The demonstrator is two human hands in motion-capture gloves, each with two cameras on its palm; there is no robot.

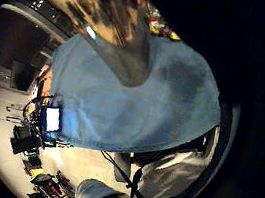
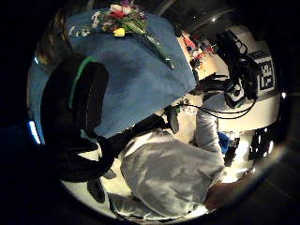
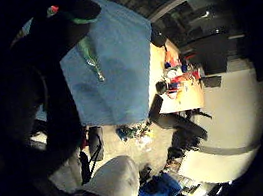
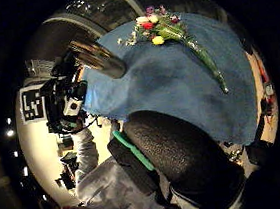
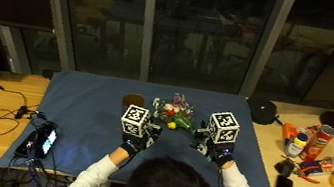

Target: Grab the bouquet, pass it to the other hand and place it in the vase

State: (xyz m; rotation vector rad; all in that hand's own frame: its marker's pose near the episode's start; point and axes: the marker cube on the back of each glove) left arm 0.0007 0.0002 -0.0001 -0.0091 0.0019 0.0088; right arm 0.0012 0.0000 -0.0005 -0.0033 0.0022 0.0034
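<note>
The bouquet [image 5: 176,114] lies near the tabletop's [image 5: 83,110] far edge beside the vase [image 5: 133,100]. Your hands hold nothing; finger spread cannot be told. Grasp the stems next

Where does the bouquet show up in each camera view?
Outside view: bouquet on the blue cloth, between the hands.
Left thumb side: on the cloth.
Left little finger side: not visible.
Right thumb side: on the cloth.
Right little finger side: only a green stem.
Shared landmark: the blue cloth.
</note>
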